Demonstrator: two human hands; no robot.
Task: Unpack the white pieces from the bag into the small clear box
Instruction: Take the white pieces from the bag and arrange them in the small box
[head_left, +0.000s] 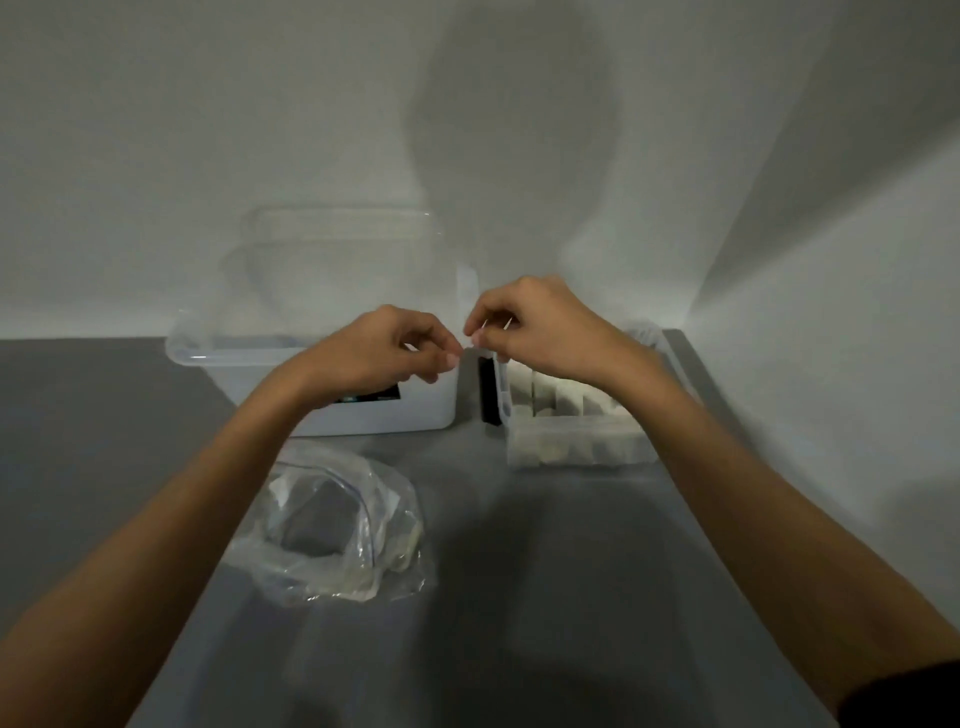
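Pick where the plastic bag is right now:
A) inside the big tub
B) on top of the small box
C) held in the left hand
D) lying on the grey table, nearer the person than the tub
D: the bag lies crumpled on the table in front of the tub, while the left hand and right hand are up by the small box.

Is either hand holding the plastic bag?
No, the plastic bag lies alone on the table while left hand and right hand pinch the small clear box.
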